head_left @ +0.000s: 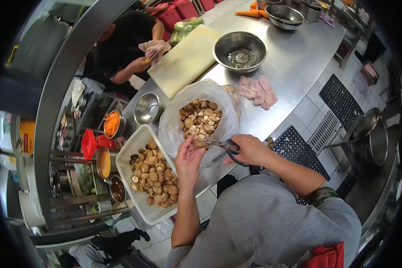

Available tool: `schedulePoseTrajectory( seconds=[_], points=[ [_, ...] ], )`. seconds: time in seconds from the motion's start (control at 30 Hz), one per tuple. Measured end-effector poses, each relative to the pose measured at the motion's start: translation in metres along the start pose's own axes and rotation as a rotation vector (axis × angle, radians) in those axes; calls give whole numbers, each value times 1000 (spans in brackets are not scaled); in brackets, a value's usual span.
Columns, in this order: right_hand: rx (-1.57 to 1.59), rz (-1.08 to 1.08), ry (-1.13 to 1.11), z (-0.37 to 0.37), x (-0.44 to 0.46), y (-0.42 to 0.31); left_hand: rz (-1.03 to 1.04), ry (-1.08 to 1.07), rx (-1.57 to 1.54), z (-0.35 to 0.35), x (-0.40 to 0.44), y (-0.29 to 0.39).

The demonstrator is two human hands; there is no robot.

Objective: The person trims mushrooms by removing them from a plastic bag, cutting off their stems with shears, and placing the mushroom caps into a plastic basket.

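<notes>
My left hand (188,161) pinches a brown mushroom (199,143) over the near rim of a clear plastic bag (172,117). In my right hand (249,149) is a pair of scissors (231,154) with dark handles, its blades reaching to the mushroom. Inside the bag lie many mushrooms (200,117), several showing pale cut sides. To the left of my left hand, a white plastic basket (136,196) holds a heap of whole brown mushrooms (154,174). Whether the blades are closed on the stem is too small to tell.
Beyond the bag are a cutting board (183,60), a steel bowl (240,51), a small bowl (148,108) and a pink cloth (258,91) on the steel table (295,58). Across it, a person in black (127,42) holds a cloth. Shredded carrots (112,123) stand left.
</notes>
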State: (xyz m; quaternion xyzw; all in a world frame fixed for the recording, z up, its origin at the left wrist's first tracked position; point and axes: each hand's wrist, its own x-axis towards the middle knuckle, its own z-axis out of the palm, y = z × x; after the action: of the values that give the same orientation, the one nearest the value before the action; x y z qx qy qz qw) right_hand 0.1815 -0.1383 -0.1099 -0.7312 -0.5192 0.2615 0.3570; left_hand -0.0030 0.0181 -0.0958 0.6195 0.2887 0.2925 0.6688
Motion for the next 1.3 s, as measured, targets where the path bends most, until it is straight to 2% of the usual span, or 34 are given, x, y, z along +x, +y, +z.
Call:
schedulePoseTrajectory(
  seconds=[0.2, 0.37, 0.47, 0.57, 0.6, 0.63, 0.67, 0.8, 0.9, 0.97, 1.13, 1.3],
  points=[
    [-104, -129, 114, 19, 8, 2, -79, 206, -69, 8, -9, 4],
    [-109, -108, 106, 27, 15, -3, -75, 232, -60, -1, -10, -4],
    [-136, 18, 50, 21, 21, -16, -75, 247, -79, -4, -10, -1],
    [-150, -79, 150, 36, 32, -9, -117, 185, -6, 2, -13, -28],
    [-128, -51, 104, 34, 34, -7, -134, 156, 36, 7, -13, -31],
    [-100, -19, 65, 31, 35, -5, -103, 254, 61, 6, -13, -30],
    [-74, 17, 25, 29, 34, -2, -113, 261, 63, 0, -12, -26],
    [121, 195, -325, 6, 19, 16, -95, 304, -17, -25, -7, -15],
    [299, 148, -486, 9, 18, 18, -91, 282, -113, -15, -9, -3],
    [330, 117, -513, 10, 21, 19, -108, 264, -192, -3, -9, 3],
    [364, 105, -485, 10, 25, 5, -116, 234, -144, -1, -10, -7],
    [373, 174, -449, 19, 28, 2, -79, 242, -155, -3, -13, -5]
  ],
)
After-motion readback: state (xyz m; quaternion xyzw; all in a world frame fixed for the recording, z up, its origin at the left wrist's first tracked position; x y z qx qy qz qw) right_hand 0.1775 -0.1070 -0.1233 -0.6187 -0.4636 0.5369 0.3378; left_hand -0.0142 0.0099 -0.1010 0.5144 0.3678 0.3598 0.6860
